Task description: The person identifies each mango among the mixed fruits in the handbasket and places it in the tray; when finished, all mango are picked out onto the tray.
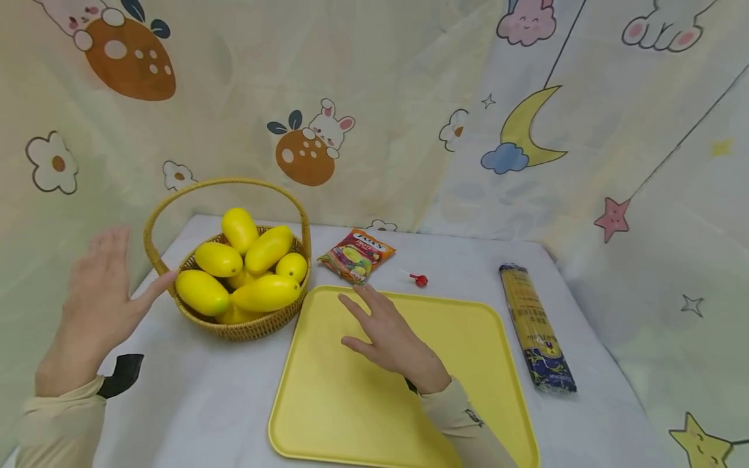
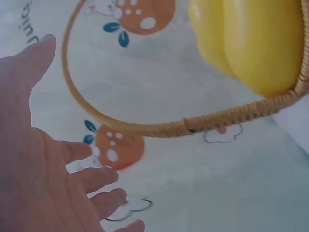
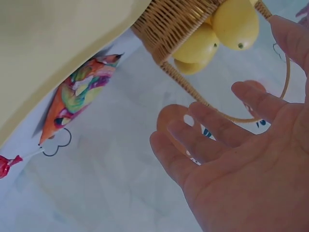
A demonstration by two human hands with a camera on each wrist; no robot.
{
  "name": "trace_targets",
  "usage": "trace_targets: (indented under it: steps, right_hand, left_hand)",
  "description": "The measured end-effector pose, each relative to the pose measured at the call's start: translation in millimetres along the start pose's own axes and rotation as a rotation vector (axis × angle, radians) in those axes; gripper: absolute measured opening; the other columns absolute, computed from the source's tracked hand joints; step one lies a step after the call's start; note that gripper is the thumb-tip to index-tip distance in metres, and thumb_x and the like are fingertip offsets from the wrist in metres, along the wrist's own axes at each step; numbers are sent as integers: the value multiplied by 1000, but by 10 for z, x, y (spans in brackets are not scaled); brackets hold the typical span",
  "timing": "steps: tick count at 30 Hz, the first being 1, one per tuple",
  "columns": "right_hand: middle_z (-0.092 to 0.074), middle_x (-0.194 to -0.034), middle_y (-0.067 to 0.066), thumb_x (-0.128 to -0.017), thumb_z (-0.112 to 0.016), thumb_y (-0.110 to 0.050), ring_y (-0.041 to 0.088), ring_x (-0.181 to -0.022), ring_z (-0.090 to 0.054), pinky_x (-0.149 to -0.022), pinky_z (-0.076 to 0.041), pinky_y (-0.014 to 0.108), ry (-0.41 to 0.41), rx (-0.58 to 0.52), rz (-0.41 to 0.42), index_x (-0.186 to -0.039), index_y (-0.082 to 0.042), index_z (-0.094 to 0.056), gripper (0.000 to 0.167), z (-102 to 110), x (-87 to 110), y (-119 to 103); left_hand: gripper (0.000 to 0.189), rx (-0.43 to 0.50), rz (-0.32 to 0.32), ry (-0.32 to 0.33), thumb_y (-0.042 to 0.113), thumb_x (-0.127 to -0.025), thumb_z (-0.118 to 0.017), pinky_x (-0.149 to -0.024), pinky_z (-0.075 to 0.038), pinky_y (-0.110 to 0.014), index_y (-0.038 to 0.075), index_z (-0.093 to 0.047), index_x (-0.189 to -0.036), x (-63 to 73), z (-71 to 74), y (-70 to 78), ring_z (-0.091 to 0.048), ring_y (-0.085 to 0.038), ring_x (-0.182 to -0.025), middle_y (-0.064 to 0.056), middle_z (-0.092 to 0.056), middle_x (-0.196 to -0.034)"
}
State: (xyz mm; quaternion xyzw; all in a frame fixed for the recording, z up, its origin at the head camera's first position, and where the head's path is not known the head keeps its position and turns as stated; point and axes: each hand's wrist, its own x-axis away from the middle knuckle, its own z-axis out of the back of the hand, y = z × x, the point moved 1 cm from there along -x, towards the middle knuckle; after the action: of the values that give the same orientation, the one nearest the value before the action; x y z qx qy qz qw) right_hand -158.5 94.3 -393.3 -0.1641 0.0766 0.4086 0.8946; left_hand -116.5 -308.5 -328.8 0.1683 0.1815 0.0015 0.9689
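My left hand point(image 1: 102, 302) is raised at the left of the wicker basket point(image 1: 248, 331), fingers straight and thumb spread toward it, holding nothing. Yellow mango-like fruits point(image 1: 266, 292) fill the basket, and its arched handle point(image 2: 164, 129) crosses the left wrist view in front of that hand. Above the yellow tray point(image 1: 345, 416) hangs my right hand point(image 1: 389, 335), its fingers spread and nothing in its grasp. Just past its fingertips lies an orange candy bag point(image 1: 357, 255). A red lollipop point(image 1: 419, 280) rests on the table behind the tray.
A long pack of noodles point(image 1: 537, 328) in yellow and blue wrapping lies to the right of the tray. The table has a white cloth point(image 1: 181, 403). Behind it hangs a curtain point(image 1: 386, 130) printed with cartoon rabbits, flowers and stars.
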Motion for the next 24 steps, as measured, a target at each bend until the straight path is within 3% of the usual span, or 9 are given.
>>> trace_targets:
  steps: [8,11,14,17,20,22,24]
  right_hand:
    - [-35,-148,20,-92,-64,-36,41,-140,-29,-112,-30,51,-16,29,4,-147,-10,-38,66,-40,22,-15]
    - [-35,-148,20,-92,-64,-37,41,-140,-29,-112,-30,51,-18,43,17,-147,-10,-38,66,-51,9,-23]
    - [-36,-148,19,-92,-63,-38,40,-140,-30,-113,-30,50,-18,54,24,-147,-11,-38,66,-60,-14,-34]
    - [-36,-148,19,-92,-64,-38,39,-140,-30,-113,-30,49,-22,57,26,-146,-11,-38,66,-63,-26,-48]
    - [-36,-148,19,-92,-64,-38,39,-140,-30,-112,-30,49,-26,61,26,-146,-11,-38,66,-64,-18,-59]
    - [-36,-148,20,-92,-64,-38,39,-139,-31,-112,-30,49,-28,70,27,-146,-11,-38,66,-71,-9,-59]
    - [-35,-149,20,-92,-63,-38,39,-139,-31,-112,-30,49,-33,75,27,-146,-11,-38,66,-79,-2,-58]
  left_hand:
    - [93,213,103,-91,42,-98,-50,-111,1,-64,5,17,-150,-183,-138,-303,6,-49,-142,-22,15,-156]
    - [89,309,136,-124,44,-99,-46,-107,-5,-70,12,20,-151,-261,-199,-354,0,-54,-140,-23,10,-157]
    - [77,444,180,-91,43,-101,-41,-107,-13,-69,21,11,-154,-330,-238,-391,-11,-53,-139,-28,-5,-156]
    - [64,550,186,-8,39,-102,-40,-113,-32,-36,25,-8,-155,-387,-261,-424,-38,-24,-138,-18,-31,-153]
    - [56,714,148,40,30,-102,-43,-89,-44,-6,16,-23,-153,-432,-277,-430,-53,8,-112,10,-57,-131]
    - [50,799,122,37,25,-102,-45,-77,-45,-2,12,-32,-149,-453,-289,-431,-55,15,-99,26,-60,-114]
    - [44,862,110,27,22,-102,-44,-76,-45,-2,10,-40,-145,-463,-304,-431,-58,14,-97,31,-61,-105]
